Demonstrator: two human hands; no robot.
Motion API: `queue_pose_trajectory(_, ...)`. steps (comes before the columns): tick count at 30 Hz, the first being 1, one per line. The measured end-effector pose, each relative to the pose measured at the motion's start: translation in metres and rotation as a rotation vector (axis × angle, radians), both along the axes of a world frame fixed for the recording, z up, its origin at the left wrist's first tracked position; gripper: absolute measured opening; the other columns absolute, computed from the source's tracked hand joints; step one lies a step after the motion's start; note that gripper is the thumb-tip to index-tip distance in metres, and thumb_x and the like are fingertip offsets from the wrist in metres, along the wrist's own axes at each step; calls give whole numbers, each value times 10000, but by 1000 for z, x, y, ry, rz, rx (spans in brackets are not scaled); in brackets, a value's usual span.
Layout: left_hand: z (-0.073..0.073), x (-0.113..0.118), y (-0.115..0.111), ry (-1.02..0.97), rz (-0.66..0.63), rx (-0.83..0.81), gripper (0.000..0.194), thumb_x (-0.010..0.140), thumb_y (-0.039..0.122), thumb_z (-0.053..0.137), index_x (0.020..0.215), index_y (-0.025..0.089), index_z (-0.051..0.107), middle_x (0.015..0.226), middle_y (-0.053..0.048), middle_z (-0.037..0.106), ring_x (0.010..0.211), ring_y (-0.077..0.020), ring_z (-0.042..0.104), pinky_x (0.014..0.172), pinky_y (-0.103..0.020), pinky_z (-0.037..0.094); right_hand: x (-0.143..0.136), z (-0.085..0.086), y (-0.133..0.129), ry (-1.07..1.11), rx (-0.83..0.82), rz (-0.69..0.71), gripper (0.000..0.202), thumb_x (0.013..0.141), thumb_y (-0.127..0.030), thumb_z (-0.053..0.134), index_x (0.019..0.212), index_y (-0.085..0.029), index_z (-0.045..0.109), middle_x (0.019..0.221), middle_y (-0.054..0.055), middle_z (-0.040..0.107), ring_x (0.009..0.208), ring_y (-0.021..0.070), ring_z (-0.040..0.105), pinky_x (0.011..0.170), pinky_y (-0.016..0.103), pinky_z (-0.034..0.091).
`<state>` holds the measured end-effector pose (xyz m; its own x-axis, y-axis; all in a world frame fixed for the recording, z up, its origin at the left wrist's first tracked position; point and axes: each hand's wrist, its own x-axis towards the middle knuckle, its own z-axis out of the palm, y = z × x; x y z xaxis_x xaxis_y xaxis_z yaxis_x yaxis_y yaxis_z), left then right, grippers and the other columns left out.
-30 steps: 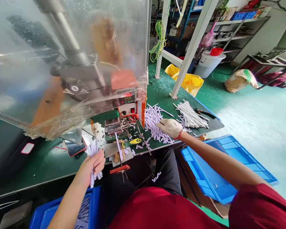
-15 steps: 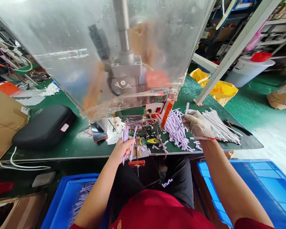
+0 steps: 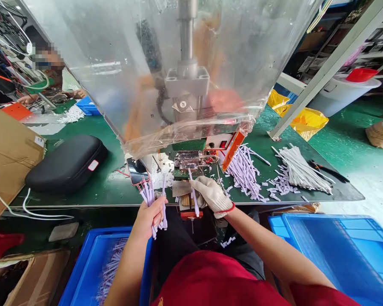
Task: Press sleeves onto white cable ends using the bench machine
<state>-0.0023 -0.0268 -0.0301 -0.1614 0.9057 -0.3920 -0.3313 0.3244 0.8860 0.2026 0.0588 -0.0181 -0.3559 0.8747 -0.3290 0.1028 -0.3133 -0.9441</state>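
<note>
My bare left hand (image 3: 150,219) is closed around a bunch of thin lavender strips (image 3: 147,191), some with fine reddish tips. One strip stands apart from the bunch, near its thumb. My right hand (image 3: 210,194), in a white knitted glove, pinches a single lavender strip (image 3: 194,197). The strip's far end reaches the small metal fixture (image 3: 188,160) of the press, at its front edge; whether it enters the fixture I cannot tell. Above, a clear plastic guard (image 3: 115,85) covers the metal cylinder (image 3: 187,80).
Right of the press lie a lavender strip pile (image 3: 244,174), cut bits (image 3: 282,180), a bundle of white strips (image 3: 301,168) and pliers (image 3: 328,170). A phone (image 3: 137,171) and black case (image 3: 65,163) lie left. Blue bins (image 3: 79,263) flank my legs. Another person's hands show far left.
My right hand has moved left from the lavender pile to the fixture, carrying one strip. It now covers the yellow-green handled tool. My left hand has dropped slightly and moved left, still holding its bunch.
</note>
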Motion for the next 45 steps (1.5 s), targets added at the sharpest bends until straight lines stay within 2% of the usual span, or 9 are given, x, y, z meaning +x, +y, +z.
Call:
queue_pose_trajectory(7,-8,-4,-12,-39,59,-44,416,695,525,806,752,150,634,337,121,323,280,-24,266,330,-147,177,-14,-26,22,64,-59,-101,281,786,-456,640,731,-221,495,448,-60,526,314,118,487,288,212,366)
queue_pose_trajectory(14,-14,-5,-8,26,45,-63,459,639,560,811,711,142,639,404,89,414,293,-13,280,329,-151,180,-16,-20,26,61,-91,-88,253,799,-422,622,717,-208,515,494,-21,581,320,103,482,301,205,338)
queue_pose_trajectory(21,-7,-6,-8,180,-136,-6,422,760,535,713,615,146,636,360,63,390,307,-29,273,351,-173,188,-12,-15,26,52,-103,-41,276,847,-449,608,764,-210,496,527,-33,552,358,110,503,332,217,380)
queue_pose_trajectory(27,13,-13,3,470,-299,51,358,759,443,744,571,157,640,461,21,496,376,-59,350,373,-200,255,23,37,28,-232,329,283,392,919,-578,540,961,-194,604,790,14,673,553,109,581,497,208,435)
queue_pose_trajectory(31,27,-14,15,587,-477,57,348,740,422,773,541,166,646,479,6,527,415,-79,390,409,-211,284,32,63,21,-331,622,648,253,917,-432,601,1024,-227,703,910,1,698,755,128,620,693,218,451)
queue_pose_trajectory(34,28,-11,20,544,-626,58,351,774,443,748,566,175,658,453,12,493,405,-92,393,410,-221,283,30,67,6,-316,605,710,186,916,-331,578,908,-213,722,827,-10,679,683,104,592,633,200,423)
queue_pose_trajectory(39,20,-29,14,263,-668,-36,271,728,407,808,663,177,680,447,43,416,401,-70,308,396,-203,224,66,66,-13,-231,239,640,224,901,-349,540,812,-188,666,662,-17,623,548,102,574,501,189,412)
queue_pose_trajectory(41,18,-41,11,104,-500,-66,274,740,391,803,669,185,637,438,58,387,383,-59,272,376,-192,223,102,61,-4,-359,227,477,226,906,-342,515,861,-188,674,695,-5,649,569,116,601,520,198,430)
queue_pose_trajectory(45,15,-39,14,-88,-185,-44,253,755,326,798,874,202,611,569,46,495,447,-85,427,400,-178,353,178,36,43,-888,444,71,292,913,-290,475,1082,-223,703,804,8,710,688,142,648,654,220,439)
